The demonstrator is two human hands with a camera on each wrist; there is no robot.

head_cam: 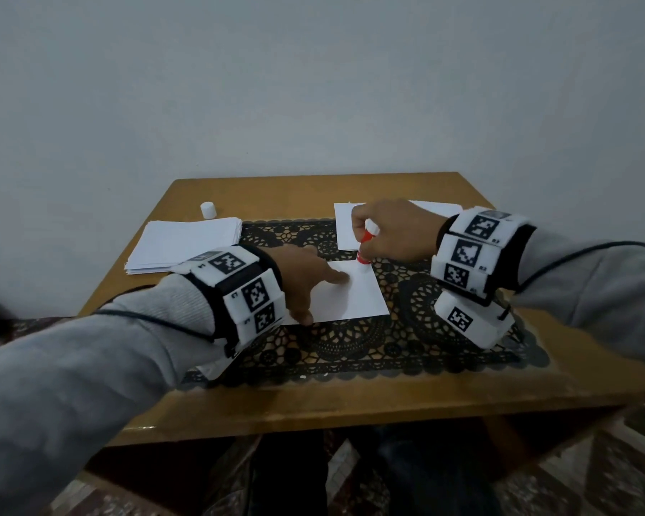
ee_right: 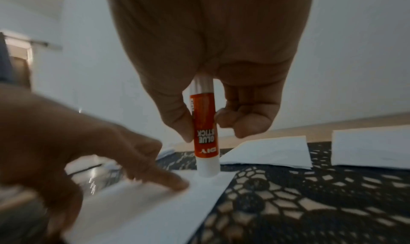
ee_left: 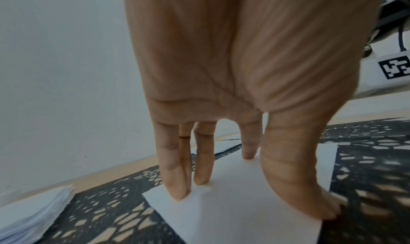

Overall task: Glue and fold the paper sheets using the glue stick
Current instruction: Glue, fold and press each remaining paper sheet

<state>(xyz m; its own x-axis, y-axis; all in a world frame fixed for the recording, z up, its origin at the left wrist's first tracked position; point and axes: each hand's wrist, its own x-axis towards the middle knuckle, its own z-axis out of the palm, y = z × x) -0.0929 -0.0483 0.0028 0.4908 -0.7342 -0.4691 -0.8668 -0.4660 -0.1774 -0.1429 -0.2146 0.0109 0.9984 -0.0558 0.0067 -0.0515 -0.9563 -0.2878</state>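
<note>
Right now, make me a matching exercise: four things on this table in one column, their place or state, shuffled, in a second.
Column one:
1. glue stick
2. white cap
3. paper stack
4. sheet on the mat

Column two:
A. lies at the table's left, untouched
B. pressed flat by the left hand
C. stands alone near the far left edge
D. gripped upside down by the right hand, tip on paper

Pairs: 1-D, 2-C, 3-A, 4-B

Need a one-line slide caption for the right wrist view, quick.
Right hand presses the glue stick tip-down on a paper sheet steadied by the left hand.
</note>
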